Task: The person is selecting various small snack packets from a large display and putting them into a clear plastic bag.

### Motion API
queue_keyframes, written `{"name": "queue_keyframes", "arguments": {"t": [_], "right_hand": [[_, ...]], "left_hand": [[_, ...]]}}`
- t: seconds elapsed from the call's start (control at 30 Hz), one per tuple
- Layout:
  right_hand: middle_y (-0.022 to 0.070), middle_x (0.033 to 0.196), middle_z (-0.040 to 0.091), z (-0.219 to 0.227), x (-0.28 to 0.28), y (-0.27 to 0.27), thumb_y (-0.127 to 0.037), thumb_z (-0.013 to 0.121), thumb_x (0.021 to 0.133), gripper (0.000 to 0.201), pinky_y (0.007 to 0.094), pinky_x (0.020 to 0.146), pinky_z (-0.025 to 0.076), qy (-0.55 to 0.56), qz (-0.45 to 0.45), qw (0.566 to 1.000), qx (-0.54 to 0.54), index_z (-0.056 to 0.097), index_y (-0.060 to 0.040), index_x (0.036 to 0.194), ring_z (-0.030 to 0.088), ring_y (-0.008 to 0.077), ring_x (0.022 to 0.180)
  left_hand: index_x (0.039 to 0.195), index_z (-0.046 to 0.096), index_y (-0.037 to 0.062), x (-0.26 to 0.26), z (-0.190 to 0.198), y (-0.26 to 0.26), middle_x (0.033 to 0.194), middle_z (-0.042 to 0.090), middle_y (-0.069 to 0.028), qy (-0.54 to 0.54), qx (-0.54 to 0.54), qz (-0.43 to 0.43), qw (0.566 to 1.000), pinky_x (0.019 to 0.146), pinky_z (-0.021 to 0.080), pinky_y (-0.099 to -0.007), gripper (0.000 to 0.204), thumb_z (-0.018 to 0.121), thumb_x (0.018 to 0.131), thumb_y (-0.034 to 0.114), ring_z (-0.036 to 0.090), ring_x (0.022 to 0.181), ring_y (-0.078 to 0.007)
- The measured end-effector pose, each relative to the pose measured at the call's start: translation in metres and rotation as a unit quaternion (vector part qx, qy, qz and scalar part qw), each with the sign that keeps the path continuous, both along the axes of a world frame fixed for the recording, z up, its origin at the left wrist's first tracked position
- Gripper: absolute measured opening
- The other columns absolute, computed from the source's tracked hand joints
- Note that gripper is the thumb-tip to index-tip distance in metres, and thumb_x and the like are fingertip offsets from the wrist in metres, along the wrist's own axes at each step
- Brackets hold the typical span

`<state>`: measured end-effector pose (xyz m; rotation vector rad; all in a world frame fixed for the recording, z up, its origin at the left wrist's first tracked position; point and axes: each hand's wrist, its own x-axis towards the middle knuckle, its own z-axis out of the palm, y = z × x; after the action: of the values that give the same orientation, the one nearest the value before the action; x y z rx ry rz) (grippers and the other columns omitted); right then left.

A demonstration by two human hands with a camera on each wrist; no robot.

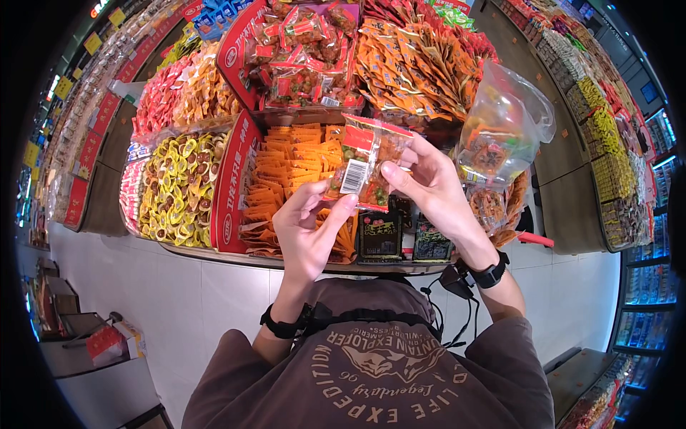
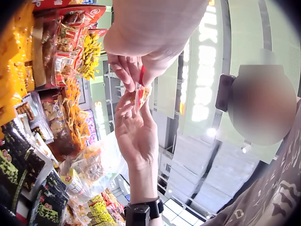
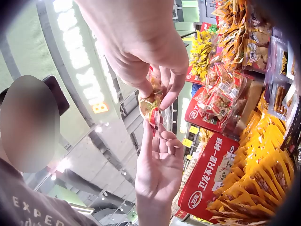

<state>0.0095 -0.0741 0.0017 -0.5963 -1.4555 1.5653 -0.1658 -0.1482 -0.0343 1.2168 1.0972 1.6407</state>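
In the head view, a clear snack packet (image 1: 363, 164) with red edges and a white barcode label is held up over the display by both hands. My left hand (image 1: 309, 227) pinches its lower edge between thumb and fingers. The right side of the packet is gripped by my right hand (image 1: 431, 187), thumb on the front face and fingers behind. In the right wrist view, reddish-brown and green contents show through the packet (image 3: 153, 101). The left wrist view shows the packet (image 2: 143, 94) nearly edge-on between the two hands.
Below the hands stands a bin of orange packets (image 1: 296, 161), beside black packets (image 1: 380, 236). Similar red-edged packets (image 1: 304, 82) fill a box behind. A clear plastic bag (image 1: 500, 107) with packets inside sits at right. Yellow-wrapped pieces (image 1: 179, 186) lie left of a red divider (image 1: 232, 193).
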Motion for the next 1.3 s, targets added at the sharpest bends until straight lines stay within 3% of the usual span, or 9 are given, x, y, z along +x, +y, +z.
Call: {"name": "queue_keyframes", "arguments": {"t": [0.27,0.33,0.67,0.8,0.93,1.07,1.17,1.23,1.3], "right_hand": [[0.0033,0.111,0.067,0.011,0.003,-0.001,-0.012,0.071,0.091,0.04,0.0248,0.077,0.051,-0.04,-0.005,0.999,-0.02,0.052,-0.0037,0.125,0.06,0.0074,0.102],[0.0033,0.109,0.068,0.009,0.001,0.0,-0.011,0.072,0.09,0.04,0.0246,0.077,0.051,-0.026,-0.008,1.0,-0.013,0.052,-0.004,0.124,0.06,0.0075,0.1],[0.0021,0.101,0.068,0.003,0.01,0.007,-0.011,0.083,0.079,0.045,0.0265,0.083,0.052,-0.063,0.048,0.996,0.029,0.056,-0.0048,0.114,0.063,0.0083,0.093],[0.0032,0.101,0.068,0.0,0.007,0.006,-0.009,0.084,0.078,0.041,0.0273,0.084,0.052,-0.146,0.028,0.98,0.136,0.063,-0.0035,0.112,0.063,0.0075,0.091],[0.0021,0.101,0.067,0.0,0.005,0.005,-0.006,0.081,0.079,0.038,0.0238,0.082,0.051,-0.072,0.019,0.997,0.018,0.064,-0.0007,0.113,0.062,0.0061,0.09],[0.0025,0.105,0.066,0.004,0.007,0.004,-0.004,0.081,0.079,0.037,0.023,0.082,0.052,-0.052,0.007,0.998,0.03,0.064,0.0002,0.112,0.061,0.0063,0.089],[0.0042,0.109,0.066,0.0,0.009,0.005,-0.001,0.081,0.078,0.038,0.0246,0.085,0.053,-0.076,0.007,0.993,0.087,0.064,0.0001,0.112,0.062,0.0072,0.093],[0.0146,0.116,0.067,-0.001,0.01,0.005,0.005,0.08,0.075,0.038,0.033,0.089,0.056,-0.081,0.016,0.991,0.108,0.062,0.0006,0.107,0.065,0.0189,0.106],[0.0154,0.115,0.067,-0.001,0.011,0.005,0.005,0.081,0.074,0.037,0.034,0.09,0.055,-0.074,0.017,0.99,0.12,0.062,0.0005,0.107,0.065,0.02,0.107]], "left_hand": [[0.104,0.06,-0.0061,-0.004,-0.01,0.0,0.096,0.068,-0.0113,0.037,0.039,0.021,0.998,0.071,0.055,-0.0256,0.02,0.069,0.087,-0.006,0.066,0.079,-0.0135],[0.1,0.062,-0.0054,-0.004,-0.011,-0.001,0.096,0.067,-0.0106,0.015,0.058,0.037,0.998,0.077,0.051,-0.0264,0.025,0.076,0.079,-0.008,0.065,0.085,-0.0132],[0.103,0.068,-0.0019,-0.012,-0.005,0.001,0.096,0.063,-0.0092,0.065,0.114,0.111,0.985,0.08,0.047,-0.0264,0.028,0.075,0.077,-0.009,0.058,0.084,-0.0147],[0.109,0.067,-0.0023,-0.013,-0.004,0.005,0.103,0.061,-0.009,0.061,0.13,0.098,0.985,0.083,0.046,-0.0267,0.031,0.072,0.08,-0.008,0.057,0.088,-0.0143],[0.119,0.061,-0.0037,0.0,0.005,0.009,0.109,0.059,-0.0097,-0.003,0.122,0.077,0.99,0.088,0.046,-0.0286,0.039,0.071,0.082,-0.008,0.057,0.1,-0.0144],[0.121,0.06,-0.0036,-0.005,-0.011,0.009,0.111,0.061,-0.0086,0.02,0.086,0.001,0.996,0.091,0.047,-0.0294,0.044,0.074,0.08,-0.008,0.059,0.106,-0.0149],[0.117,0.062,-0.0038,-0.005,-0.006,0.006,0.112,0.062,-0.0095,0.04,0.058,0.024,0.997,0.093,0.048,-0.0298,0.04,0.075,0.079,-0.007,0.06,0.104,-0.0158],[0.115,0.063,-0.0039,-0.005,-0.006,0.007,0.112,0.062,-0.0103,0.043,0.065,0.03,0.996,0.094,0.048,-0.0303,0.038,0.074,0.079,-0.007,0.06,0.104,-0.0162],[0.113,0.064,-0.0041,-0.004,-0.005,0.007,0.113,0.062,-0.0111,0.046,0.073,0.035,0.996,0.095,0.048,-0.0307,0.035,0.074,0.08,-0.007,0.06,0.104,-0.0166]]}}
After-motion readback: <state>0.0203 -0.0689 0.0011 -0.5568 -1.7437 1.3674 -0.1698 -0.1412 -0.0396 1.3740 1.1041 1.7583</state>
